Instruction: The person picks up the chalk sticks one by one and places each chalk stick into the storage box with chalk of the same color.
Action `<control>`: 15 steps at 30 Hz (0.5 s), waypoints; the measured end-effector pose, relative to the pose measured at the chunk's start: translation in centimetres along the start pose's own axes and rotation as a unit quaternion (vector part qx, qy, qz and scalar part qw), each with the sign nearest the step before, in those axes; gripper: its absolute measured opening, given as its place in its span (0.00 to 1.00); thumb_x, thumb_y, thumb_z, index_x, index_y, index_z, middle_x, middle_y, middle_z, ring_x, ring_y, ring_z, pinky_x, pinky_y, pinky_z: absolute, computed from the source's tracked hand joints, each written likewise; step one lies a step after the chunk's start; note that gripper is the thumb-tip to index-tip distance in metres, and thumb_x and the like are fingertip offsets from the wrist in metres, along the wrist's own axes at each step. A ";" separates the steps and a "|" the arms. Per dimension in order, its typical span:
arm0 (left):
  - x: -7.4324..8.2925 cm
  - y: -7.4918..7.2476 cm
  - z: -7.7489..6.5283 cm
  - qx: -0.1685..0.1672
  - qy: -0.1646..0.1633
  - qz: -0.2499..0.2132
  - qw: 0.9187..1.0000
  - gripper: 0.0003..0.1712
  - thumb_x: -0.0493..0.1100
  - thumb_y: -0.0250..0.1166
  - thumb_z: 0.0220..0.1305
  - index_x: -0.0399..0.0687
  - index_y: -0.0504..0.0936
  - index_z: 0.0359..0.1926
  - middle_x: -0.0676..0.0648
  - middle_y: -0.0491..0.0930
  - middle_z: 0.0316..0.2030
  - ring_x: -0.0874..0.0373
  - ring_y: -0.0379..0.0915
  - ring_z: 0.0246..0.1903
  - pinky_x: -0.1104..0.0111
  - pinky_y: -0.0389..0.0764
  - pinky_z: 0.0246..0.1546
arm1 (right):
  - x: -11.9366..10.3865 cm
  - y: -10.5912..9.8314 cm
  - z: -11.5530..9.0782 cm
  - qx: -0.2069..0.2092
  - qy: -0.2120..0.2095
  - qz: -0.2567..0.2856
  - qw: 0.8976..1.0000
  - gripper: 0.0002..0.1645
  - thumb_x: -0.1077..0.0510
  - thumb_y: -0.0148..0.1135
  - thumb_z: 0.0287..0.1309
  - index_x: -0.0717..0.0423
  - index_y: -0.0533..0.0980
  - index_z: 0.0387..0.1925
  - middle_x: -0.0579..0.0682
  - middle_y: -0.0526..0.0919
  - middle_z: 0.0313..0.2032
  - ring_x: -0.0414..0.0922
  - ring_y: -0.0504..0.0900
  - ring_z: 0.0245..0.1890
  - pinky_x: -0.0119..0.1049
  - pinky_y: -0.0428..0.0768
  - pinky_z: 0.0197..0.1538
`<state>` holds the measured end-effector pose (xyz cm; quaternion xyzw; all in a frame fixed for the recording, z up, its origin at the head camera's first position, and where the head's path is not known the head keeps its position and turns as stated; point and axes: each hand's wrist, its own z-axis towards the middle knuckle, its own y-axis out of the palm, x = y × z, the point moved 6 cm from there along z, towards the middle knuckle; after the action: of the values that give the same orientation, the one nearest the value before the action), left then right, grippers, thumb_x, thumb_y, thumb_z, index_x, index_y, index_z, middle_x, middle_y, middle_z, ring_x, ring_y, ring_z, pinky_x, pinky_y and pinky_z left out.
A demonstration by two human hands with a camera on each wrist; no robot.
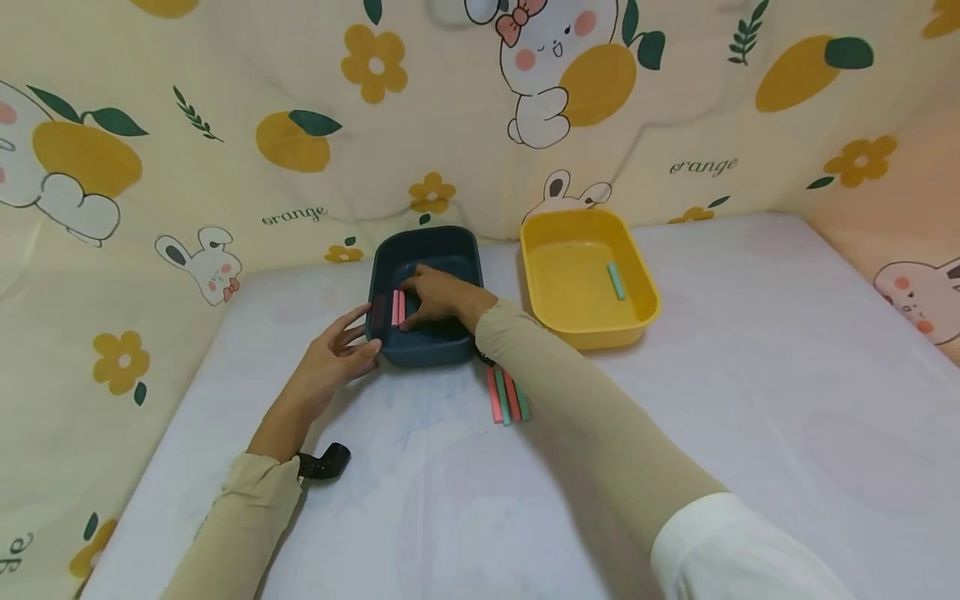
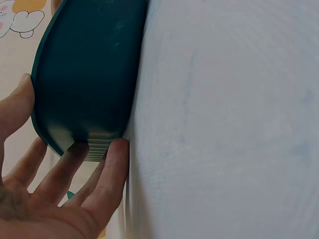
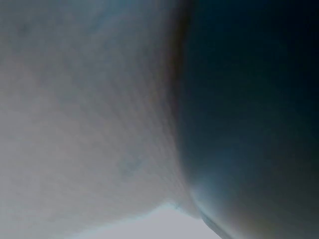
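Note:
A dark blue plastic box (image 1: 427,353) stands at the back of the table. My left hand (image 1: 330,367) touches its near left corner, thumb (image 2: 20,104) at the rim and fingers stretched along the outside wall. Reaching into the box from the right, my right hand (image 1: 444,298) pinches a pink chalk stick (image 1: 402,308) between thumb and index finger at its two ends. Another pink chalk stick (image 1: 394,308) lies beside it, parallel, near the left wall. The right wrist view is dark and blurred; the box wall (image 3: 239,129) fills its right side, and the fingers are hidden there.
To the right stands a yellow box (image 1: 592,340) with one green chalk stick (image 1: 616,281) inside. Several pink and green chalk sticks (image 1: 505,397) lie side by side on the table, partly under my right forearm. A patterned cloth (image 1: 450,150) hangs behind the table.

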<state>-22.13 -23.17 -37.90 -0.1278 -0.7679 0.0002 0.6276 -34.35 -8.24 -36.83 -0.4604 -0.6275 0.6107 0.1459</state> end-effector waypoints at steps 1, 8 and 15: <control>-0.1 0.0 -0.1 -0.001 -0.003 0.000 1.000 0.43 0.47 0.64 0.69 0.62 0.52 0.78 0.40 0.53 0.77 0.43 0.57 0.73 0.64 0.78 0.60 | 0.0 0.1 0.0 -0.005 0.001 -0.001 1.000 0.49 0.35 0.68 0.56 0.47 0.63 0.74 0.53 0.64 0.69 0.49 0.70 0.66 0.45 0.68 0.73; -0.2 0.1 -0.1 0.002 -0.004 0.000 1.000 0.43 0.47 0.64 0.69 0.62 0.52 0.78 0.40 0.54 0.77 0.42 0.58 0.72 0.62 0.78 0.60 | 0.1 0.2 0.0 -0.007 0.000 -0.008 1.000 0.56 0.33 0.70 0.52 0.49 0.58 0.76 0.56 0.61 0.72 0.52 0.65 0.71 0.47 0.65 0.75; 0.0 -0.1 0.0 0.001 -0.005 0.006 1.000 0.43 0.48 0.65 0.68 0.64 0.53 0.78 0.40 0.53 0.77 0.42 0.59 0.72 0.57 0.75 0.63 | -0.3 -0.7 -0.1 0.011 -0.007 -0.005 1.000 0.52 0.36 0.69 0.56 0.49 0.58 0.75 0.56 0.60 0.74 0.51 0.65 0.72 0.47 0.65 0.75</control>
<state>-22.14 -23.24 -37.85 -0.1315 -0.7706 0.0058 0.6236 -34.36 -8.26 -36.04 -0.4513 -0.6238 0.6203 0.1494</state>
